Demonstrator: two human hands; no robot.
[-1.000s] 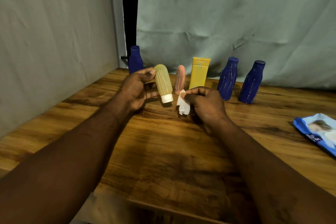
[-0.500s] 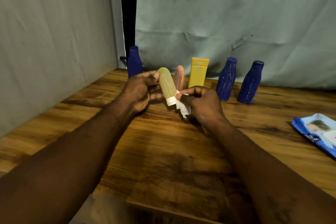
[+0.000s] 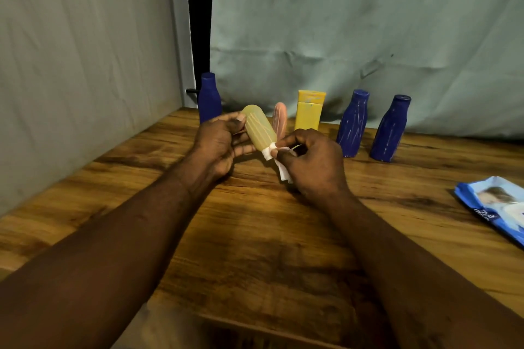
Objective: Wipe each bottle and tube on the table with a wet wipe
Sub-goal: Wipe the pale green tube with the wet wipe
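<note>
Best guess on the step: they were cleaning the cap end of the translucent yellow-green plastic tube. It was held up off the brown wooden surface and tilted so its white cap pointed down and to the right. The left hand had fingers and thumb curled round the tube's rounded top end. The right hand was pinching the crumpled white wet wipe right against the cap, with a loose tail of wipe hanging below. Along the back stood the rest of the lineup: a dark blue plastic bottle by the corner, a slim pink tube, a flat yellow tube, and two more dark blue ribbed bottles. A blue wet-wipe pack lay flat near the right edge. I'd say the next move needed the left hand to grip firmly while the right twisted the wipe round the cap, then dragged it up the body. Couldn't tell which of the standing ones were already wiped, so no idea how far along it all was.
</note>
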